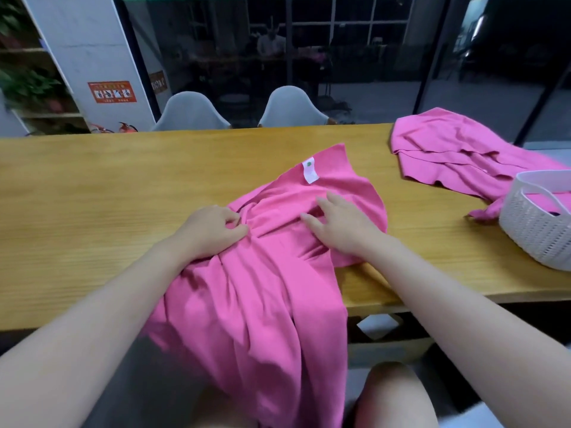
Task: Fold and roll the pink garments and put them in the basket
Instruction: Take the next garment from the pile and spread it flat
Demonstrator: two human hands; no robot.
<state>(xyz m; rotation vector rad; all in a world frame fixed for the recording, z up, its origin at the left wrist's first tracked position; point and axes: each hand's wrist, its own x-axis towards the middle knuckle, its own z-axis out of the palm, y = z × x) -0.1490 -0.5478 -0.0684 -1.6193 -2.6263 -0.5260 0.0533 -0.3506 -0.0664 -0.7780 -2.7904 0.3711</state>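
Bare knee (392, 393) and the hanging tail of the pink garment (262, 273) sit closest to camera. Left hand (210, 233): fingers (238, 231) curled, pinching a bunched fold of the cloth. Right hand (340, 227): fingers (324, 203) straight, spread, pressing flat on the cloth, gripping nothing. Garment lies part on the desk (92, 196), white label (310, 170) up at the far end, near half draped off the desk edge toward the lap. Second pink garment (457, 149) lies crumpled far right on the desk, one end running behind the white basket (537, 233); something pink shows inside the basket, can't tell what. Two grey chairs (290, 108) behind the desk. Risk: the overhanging weight likely drags the cloth off the desk once the flat hand lifts; the bunched pinch could lock in creases, giving a crooked fold and a loose roll.
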